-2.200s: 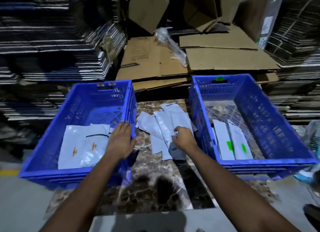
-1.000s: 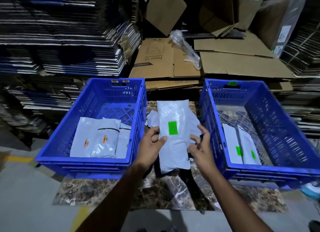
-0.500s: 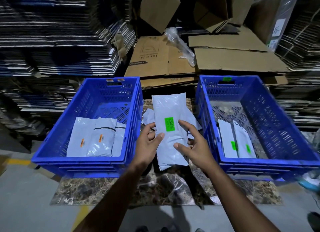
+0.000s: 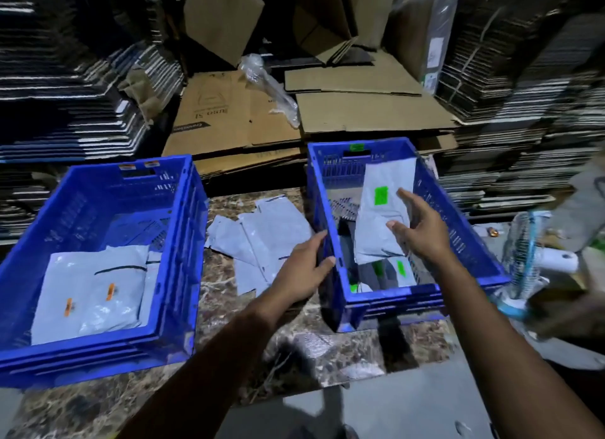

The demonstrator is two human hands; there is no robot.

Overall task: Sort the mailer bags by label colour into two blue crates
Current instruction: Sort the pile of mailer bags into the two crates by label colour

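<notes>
A green-labelled mailer bag [image 4: 383, 216] hangs over the right blue crate [image 4: 465, 242] in a cardboard-stacked storeroom.

Head view: the right hand [image 4: 422, 229] reaches into the right blue crate, its fingers spread and straight against the bag's edge — whether it is touching or just clear of the bag cannot be told. The left hand [image 4: 304, 268] curls its fingers over that crate's near-left rim. Beneath the bag lie more green-labelled bags [image 4: 397, 270]. The left blue crate [image 4: 170, 242] holds orange-labelled bags [image 4: 95, 291]. Between the crates, a loose pile of grey mailer bags [image 4: 262, 239] rests on the marble-patterned desk [image 4: 229, 334] — their labels are out of sight. Flattened cardboard [image 4: 360, 111] is heaped behind, and a small fan [image 4: 523, 258] stands at the right edge.
</notes>
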